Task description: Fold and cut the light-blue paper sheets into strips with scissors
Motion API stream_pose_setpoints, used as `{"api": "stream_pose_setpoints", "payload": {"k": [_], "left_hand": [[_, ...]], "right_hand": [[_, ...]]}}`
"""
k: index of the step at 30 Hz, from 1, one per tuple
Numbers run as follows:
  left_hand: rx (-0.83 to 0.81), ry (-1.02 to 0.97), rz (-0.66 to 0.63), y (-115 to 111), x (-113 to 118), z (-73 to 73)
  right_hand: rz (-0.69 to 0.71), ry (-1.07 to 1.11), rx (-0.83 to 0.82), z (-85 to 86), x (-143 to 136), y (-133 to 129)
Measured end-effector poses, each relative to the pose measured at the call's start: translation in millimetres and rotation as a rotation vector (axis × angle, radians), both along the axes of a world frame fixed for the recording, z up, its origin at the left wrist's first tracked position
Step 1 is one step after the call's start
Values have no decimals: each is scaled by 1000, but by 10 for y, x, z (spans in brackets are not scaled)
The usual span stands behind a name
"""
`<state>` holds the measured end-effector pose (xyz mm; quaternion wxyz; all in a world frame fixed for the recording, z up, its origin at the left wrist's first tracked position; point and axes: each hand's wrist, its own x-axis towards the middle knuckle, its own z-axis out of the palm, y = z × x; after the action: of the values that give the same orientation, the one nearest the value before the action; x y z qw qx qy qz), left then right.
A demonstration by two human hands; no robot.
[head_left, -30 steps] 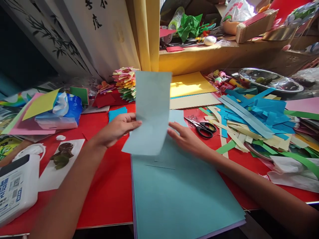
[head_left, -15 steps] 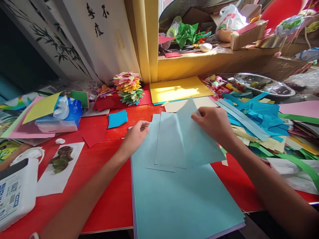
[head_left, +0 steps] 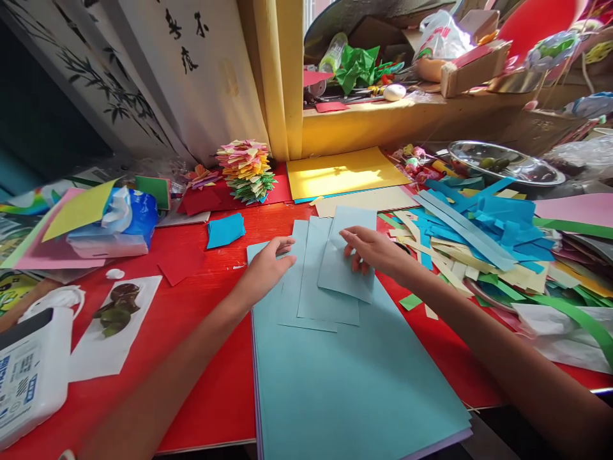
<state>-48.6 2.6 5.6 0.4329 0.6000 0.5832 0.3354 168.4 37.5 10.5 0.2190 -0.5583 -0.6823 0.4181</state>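
Several light blue paper rectangles lie overlapped on a stack of large light blue paper sheets (head_left: 349, 377). The top rectangle (head_left: 340, 271) lies to the right, slightly turned, over a middle rectangle (head_left: 325, 303) and one further left. My right hand (head_left: 368, 252) hovers over or lightly touches the top rectangle, fingers loosely bent and apart, gripping nothing I can see. At the left edge of the rectangles, my left hand (head_left: 271, 268) rests near the stack's upper left corner. Its thumb and fingers are apart with nothing between them.
Blue and cream paper strips (head_left: 479, 236) crowd the right side, near a metal bowl (head_left: 507, 163). Behind are yellow sheets (head_left: 345, 172) and a folded-paper tower (head_left: 246, 169). Small blue papers (head_left: 226, 230), a tissue pack (head_left: 129, 220) and a white box (head_left: 33, 370) are left.
The rectangle my right hand was lifting now lies down on the others. My right hand has moved left and lower and loosened its fingers; my left hand has opened slightly.
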Motion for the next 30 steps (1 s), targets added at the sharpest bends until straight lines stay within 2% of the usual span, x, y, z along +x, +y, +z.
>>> {"api": "stream_pose_setpoints", "payload": {"k": [3,5,11,21,28,30], "left_hand": [[-37,-106,54,6,-17,22],[-73,-183,71,0,-21,43],[-112,-405,120,5,-19,56],[-152,-523,120,13,-11,11],[-222,-573,100,-8,16,59],[-218,-562,95,-5,8,52]], "right_hand": [[-141,-285,262,-11,93,86],[-160,-487,340,-22,139,113],[134,-717,214,-110,96,3],[377,-777,247,-100,-47,-271],[442,-646,276,-101,-130,-318],[415,-567,246,-89,-135,-279]]}}
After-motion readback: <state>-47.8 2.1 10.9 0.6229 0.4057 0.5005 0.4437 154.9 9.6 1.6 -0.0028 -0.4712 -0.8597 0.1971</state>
